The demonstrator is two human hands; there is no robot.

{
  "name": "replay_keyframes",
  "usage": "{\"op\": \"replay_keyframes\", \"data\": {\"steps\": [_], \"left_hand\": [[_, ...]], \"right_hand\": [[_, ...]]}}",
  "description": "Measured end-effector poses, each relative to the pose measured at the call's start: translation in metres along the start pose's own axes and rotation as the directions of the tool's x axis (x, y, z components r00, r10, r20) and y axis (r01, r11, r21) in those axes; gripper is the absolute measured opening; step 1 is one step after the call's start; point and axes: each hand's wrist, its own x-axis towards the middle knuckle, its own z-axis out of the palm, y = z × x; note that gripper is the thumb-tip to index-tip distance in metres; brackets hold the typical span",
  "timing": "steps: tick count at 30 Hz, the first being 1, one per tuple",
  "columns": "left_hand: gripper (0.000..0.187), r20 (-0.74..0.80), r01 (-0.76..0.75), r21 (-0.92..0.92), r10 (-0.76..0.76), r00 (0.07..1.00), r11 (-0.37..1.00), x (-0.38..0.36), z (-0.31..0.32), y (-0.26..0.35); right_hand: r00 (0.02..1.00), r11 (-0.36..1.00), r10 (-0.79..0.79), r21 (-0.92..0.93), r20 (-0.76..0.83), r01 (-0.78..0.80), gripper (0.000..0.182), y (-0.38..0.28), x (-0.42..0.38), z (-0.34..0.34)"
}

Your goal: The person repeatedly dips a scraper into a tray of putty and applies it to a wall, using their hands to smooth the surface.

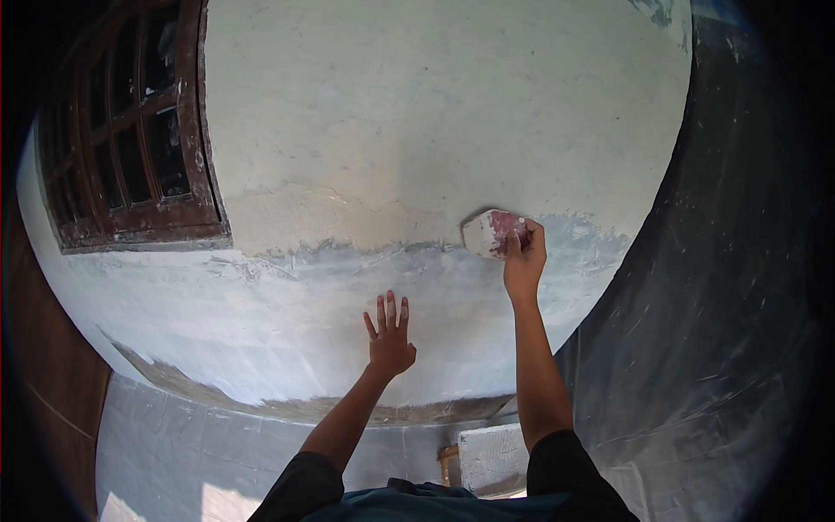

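Note:
My right hand (527, 254) pinches a flat, angular piece (490, 233) between thumb and fingers. It is whitish with a reddish patch and lies against the wall; its exact kind I cannot make out. The piece sits where the pale green upper wall (435, 104) meets a whitish, smeared lower band (287, 304). Lower and to the left, my left hand (391, 344) is open and holds nothing, its spread fingers pointing up the wall. White residue marks those fingertips.
A brown wooden window (135, 130) with dark panes is at the upper left. Below me, a white-coated slab (492, 458) stands beside a small wooden piece (449, 465) on the grey floor (226, 435). A dark grey surface (696, 348) borders the wall's right edge.

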Motion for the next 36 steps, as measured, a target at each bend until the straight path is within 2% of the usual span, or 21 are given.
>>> {"op": "replay_keyframes", "data": {"steps": [2, 5, 7, 8, 10, 12, 14, 16, 18, 19, 22, 24, 27, 29, 30, 33, 35, 36], "left_hand": [[0.098, -0.008, -0.008, 0.013, 0.009, 1.000, 1.000, -0.001, 0.002, 0.002], [0.097, -0.011, 0.007, -0.032, -0.007, 1.000, 0.999, 0.000, 0.000, 0.002], [0.098, 0.013, -0.001, -0.023, 0.002, 1.000, 1.000, -0.001, -0.003, 0.001], [0.098, 0.006, 0.004, -0.028, -0.004, 1.000, 1.000, -0.001, -0.004, 0.001], [0.093, -0.004, 0.004, -0.072, -0.004, 1.000, 0.997, -0.004, -0.006, 0.001], [0.095, -0.010, 0.001, -0.033, -0.002, 1.000, 0.999, -0.001, 0.002, -0.001], [0.097, -0.010, -0.013, 0.010, 0.013, 1.000, 1.000, 0.000, 0.005, 0.000], [0.097, -0.007, -0.004, -0.026, 0.004, 1.000, 1.000, -0.001, 0.002, 0.000], [0.097, 0.003, -0.008, -0.018, 0.008, 1.000, 1.000, -0.001, 0.000, -0.001], [0.097, 0.015, -0.009, -0.013, 0.010, 1.000, 1.000, -0.001, 0.000, -0.002], [0.098, -0.017, -0.017, 0.020, 0.017, 1.000, 1.000, 0.000, 0.005, -0.003], [0.098, -0.025, -0.014, 0.006, 0.015, 1.000, 1.000, -0.001, 0.008, -0.002], [0.098, -0.031, -0.010, -0.016, 0.010, 0.999, 1.000, 0.000, 0.006, 0.002], [0.098, -0.031, -0.003, -0.025, 0.002, 1.000, 1.000, -0.001, 0.004, -0.001], [0.097, -0.031, -0.011, -0.012, 0.011, 0.999, 1.000, -0.001, 0.004, -0.002], [0.097, -0.039, -0.019, 0.010, 0.019, 0.999, 1.000, 0.000, 0.006, -0.003], [0.097, -0.043, -0.022, 0.026, 0.023, 0.999, 0.999, -0.001, 0.008, -0.003], [0.096, -0.043, -0.021, 0.011, 0.021, 0.999, 1.000, -0.001, 0.006, -0.002]], "right_hand": [[0.990, 0.986, -0.059, -0.147, 0.131, 0.078, 0.027, -0.012, -0.013, 0.015], [0.982, 0.966, -0.105, -0.218, 0.157, 0.138, 0.026, -0.002, -0.009, 0.020], [0.999, 0.997, -0.038, -0.066, -0.030, 0.036, 0.024, -0.001, 0.002, 0.009], [0.996, 0.999, 0.046, -0.022, -0.072, -0.047, 0.022, 0.001, 0.007, 0.001], [0.995, 0.995, 0.083, 0.053, -0.062, -0.080, 0.022, 0.000, 0.008, -0.006], [0.998, 0.999, 0.026, -0.029, 0.055, -0.024, 0.024, 0.005, 0.001, 0.001], [0.984, 0.968, -0.100, -0.213, 0.150, 0.131, 0.028, -0.008, -0.007, 0.013], [0.992, 0.978, -0.105, -0.174, 0.065, 0.114, 0.027, 0.001, -0.001, 0.014], [0.993, 0.997, 0.051, -0.049, -0.104, -0.056, 0.025, -0.002, 0.010, 0.003], [0.986, 0.996, 0.081, -0.019, -0.147, -0.084, 0.025, -0.009, 0.012, -0.004], [0.995, 0.995, 0.086, 0.052, -0.055, -0.084, 0.024, -0.007, 0.008, -0.006], [0.998, 0.989, -0.021, -0.144, 0.067, 0.030, 0.025, -0.004, -0.001, 0.009], [0.993, 0.980, -0.094, -0.171, 0.069, 0.105, 0.025, -0.003, -0.001, 0.015], [0.985, 0.994, 0.111, 0.026, -0.130, -0.109, 0.024, -0.005, 0.006, 0.006], [0.983, 0.998, 0.048, -0.023, -0.174, -0.053, 0.022, -0.005, 0.009, -0.001], [0.987, 0.995, 0.100, 0.035, -0.128, -0.096, 0.022, 0.001, 0.009, -0.008], [0.996, 0.991, -0.003, -0.132, 0.086, 0.014, 0.023, 0.014, 0.004, -0.005], [0.996, 0.991, -0.002, -0.130, 0.084, 0.013, 0.023, 0.015, 0.006, -0.006]]}}
